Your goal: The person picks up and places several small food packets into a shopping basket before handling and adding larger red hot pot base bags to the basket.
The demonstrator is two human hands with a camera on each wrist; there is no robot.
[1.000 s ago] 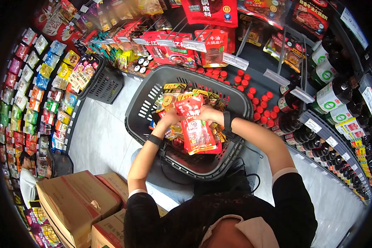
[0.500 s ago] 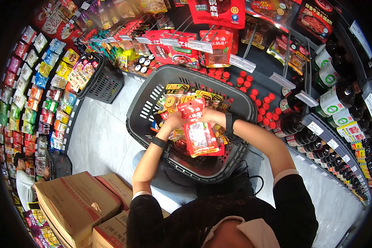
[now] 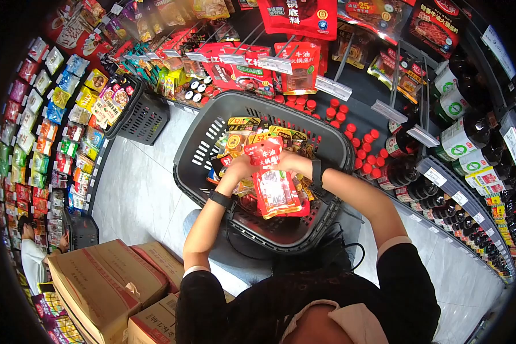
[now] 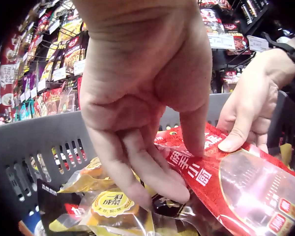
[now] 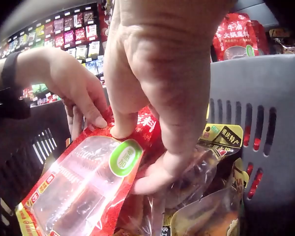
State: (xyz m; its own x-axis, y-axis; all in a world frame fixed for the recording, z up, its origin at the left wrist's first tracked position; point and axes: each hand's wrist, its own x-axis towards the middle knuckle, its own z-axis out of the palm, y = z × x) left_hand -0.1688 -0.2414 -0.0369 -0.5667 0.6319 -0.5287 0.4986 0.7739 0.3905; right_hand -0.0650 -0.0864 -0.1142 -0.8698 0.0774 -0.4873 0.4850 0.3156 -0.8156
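A red hot pot base packet (image 3: 276,189) with a clear window is held over the shopping basket (image 3: 203,117), tilted towards the person. My left hand (image 3: 241,167) pinches its left edge, thumb on the printed face. On the opposite edge my right hand (image 3: 295,163) grips it, the thumb (image 5: 123,125) pressing the front and the fingers behind. Under the hands lie several black-and-yellow food packets (image 4: 113,209), partly covered by the red one. Another red packet shows just behind its lower right corner in the head view.
Hanging red packets (image 3: 298,63) and red-capped bottles (image 3: 364,155) line the shelf beyond the basket. Large dark bottles (image 3: 461,140) stand at right. Cardboard boxes (image 3: 109,281) are stacked at lower left, with another person (image 3: 34,252) behind them. A second basket (image 3: 146,120) stands at left.
The packet has tipped slightly, and the glare on its window has shifted and faded. Both hands keep their grip. The head view has shifted a little.
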